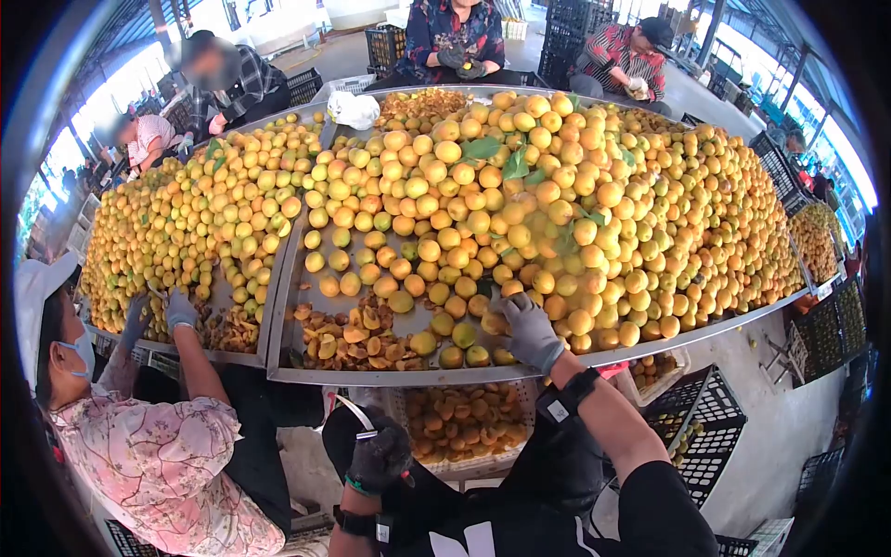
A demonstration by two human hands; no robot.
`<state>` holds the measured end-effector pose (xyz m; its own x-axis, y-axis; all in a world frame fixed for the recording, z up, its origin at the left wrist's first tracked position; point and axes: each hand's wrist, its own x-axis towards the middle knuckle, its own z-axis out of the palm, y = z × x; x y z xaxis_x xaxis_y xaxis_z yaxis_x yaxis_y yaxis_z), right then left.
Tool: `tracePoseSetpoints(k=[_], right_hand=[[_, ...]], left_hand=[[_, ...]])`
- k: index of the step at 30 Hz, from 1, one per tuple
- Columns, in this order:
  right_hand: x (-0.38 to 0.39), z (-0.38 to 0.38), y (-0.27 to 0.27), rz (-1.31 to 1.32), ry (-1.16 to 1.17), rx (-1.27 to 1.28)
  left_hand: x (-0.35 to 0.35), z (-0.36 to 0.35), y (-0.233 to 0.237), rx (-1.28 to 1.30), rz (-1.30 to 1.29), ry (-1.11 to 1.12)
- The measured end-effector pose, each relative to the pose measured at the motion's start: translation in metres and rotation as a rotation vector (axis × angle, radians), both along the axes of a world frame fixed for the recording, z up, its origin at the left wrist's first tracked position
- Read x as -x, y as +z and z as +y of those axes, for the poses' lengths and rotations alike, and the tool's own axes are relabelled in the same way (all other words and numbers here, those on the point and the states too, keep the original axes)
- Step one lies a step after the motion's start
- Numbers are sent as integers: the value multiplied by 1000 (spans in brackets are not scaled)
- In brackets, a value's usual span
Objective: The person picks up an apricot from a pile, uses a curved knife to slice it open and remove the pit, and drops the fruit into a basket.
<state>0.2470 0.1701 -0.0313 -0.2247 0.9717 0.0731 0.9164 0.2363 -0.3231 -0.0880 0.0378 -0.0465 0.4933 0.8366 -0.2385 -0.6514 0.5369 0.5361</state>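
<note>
My left hand [380,457], in a black glove, is closed around a slim tool with a pale curved blade [354,412]; a bit of red shows at its lower end. It hovers over my lap, left of a white crate [461,472] of halved apricots [464,420]. My right hand [533,334], in a grey glove, reaches over the metal table's front rim [418,376]. Its fingers curl against an apricot [494,322] at the edge of the heap [575,213]. Cut apricot pieces [357,336] lie on the metal to its left.
At my left a person in a pink floral shirt [162,464] works at the adjoining table section. Several people sit across the table, one in a dark patterned top [455,37]. A black crate [710,422] stands on the floor at my right. A white bag [354,110] lies at the back.
</note>
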Motion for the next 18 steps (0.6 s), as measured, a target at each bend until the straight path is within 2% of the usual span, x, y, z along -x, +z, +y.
tracePoseSetpoints(k=[1, 5, 7, 8, 10, 11, 13, 14, 16, 17, 18], right_hand=[[0, -3, 2, 55, -11, 62], [-2, -7, -7, 50, -102, 37], [-3, -10, -11, 264, -163, 149], [2, -13, 1, 268, -160, 150], [11, -17, 24, -23, -58, 166], [15, -15, 16, -20, -55, 163], [24, -10, 2, -197, -94, -10], [26, -9, 3, -194, -91, -10], [30, -8, 10, -203, -19, -218], [33, -6, 11, -198, -15, -216], [36, -5, 11, -104, 57, -67]], left_hand=[[1, 0, -2, 27, -14, -17], [-6, 3, 10, 30, -23, -17], [-15, 2, 25, 65, 229, 32], [-17, 0, 21, 66, 233, 35], [-19, 3, 1, 130, 362, 100], [-13, 3, -8, 162, 210, 20], [-15, -2, -19, 192, 253, 69], [-17, -4, -20, 227, 293, 113], [-13, -11, -13, 191, 261, 56], [-11, -14, -9, 153, 225, -2], [-9, -15, -10, 156, 229, 2]])
